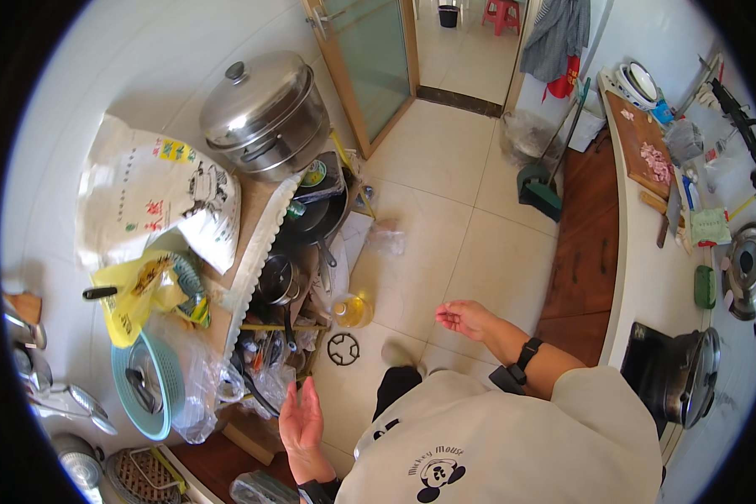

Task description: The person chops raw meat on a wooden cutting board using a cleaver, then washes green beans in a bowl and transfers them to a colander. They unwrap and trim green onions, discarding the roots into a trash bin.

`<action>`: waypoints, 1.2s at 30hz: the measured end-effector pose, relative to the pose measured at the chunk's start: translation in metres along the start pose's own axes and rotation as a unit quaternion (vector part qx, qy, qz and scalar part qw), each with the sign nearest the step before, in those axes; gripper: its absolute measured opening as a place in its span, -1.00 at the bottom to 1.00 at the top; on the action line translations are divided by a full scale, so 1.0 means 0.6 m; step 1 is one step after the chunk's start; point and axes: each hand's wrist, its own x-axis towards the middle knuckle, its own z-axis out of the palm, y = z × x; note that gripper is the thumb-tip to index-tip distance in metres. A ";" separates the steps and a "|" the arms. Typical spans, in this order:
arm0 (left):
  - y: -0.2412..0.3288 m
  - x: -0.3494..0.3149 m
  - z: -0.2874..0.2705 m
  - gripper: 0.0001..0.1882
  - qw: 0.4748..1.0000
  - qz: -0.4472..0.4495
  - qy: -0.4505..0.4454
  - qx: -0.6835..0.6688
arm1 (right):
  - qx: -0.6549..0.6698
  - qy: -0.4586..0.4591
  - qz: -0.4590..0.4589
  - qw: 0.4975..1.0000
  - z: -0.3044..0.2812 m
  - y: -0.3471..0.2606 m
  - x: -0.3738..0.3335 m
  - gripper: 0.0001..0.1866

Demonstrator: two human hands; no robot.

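My left hand (302,420) is raised beside the shelf rack, palm turned up, its fingers stretched out and holding nothing. Nearest to it are clear plastic bags (265,376) on the rack's lower level. My right hand (466,320) hangs over the tiled floor with loosely bent fingers and nothing visible in them. A black band (527,354) circles the right wrist. Below and between the hands, a black pan-support ring (343,349) lies on the floor. Beside it stands a bottle of yellow oil (352,312).
The rack at left carries a steel steamer pot (266,118), a white sack (155,193), a turquoise basket (173,395) and a frying pan (317,220). On the right counter lie a cutting board (638,139) with chopped meat (656,163) and a cleaver (670,214). A green dustpan (539,191) stands near the doorway.
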 end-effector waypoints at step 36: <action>-0.466 0.826 0.690 -0.80 0.980 0.069 0.171 -0.075 | -0.316 -0.039 0.094 0.943 -0.194 -1.070 0.878 -0.86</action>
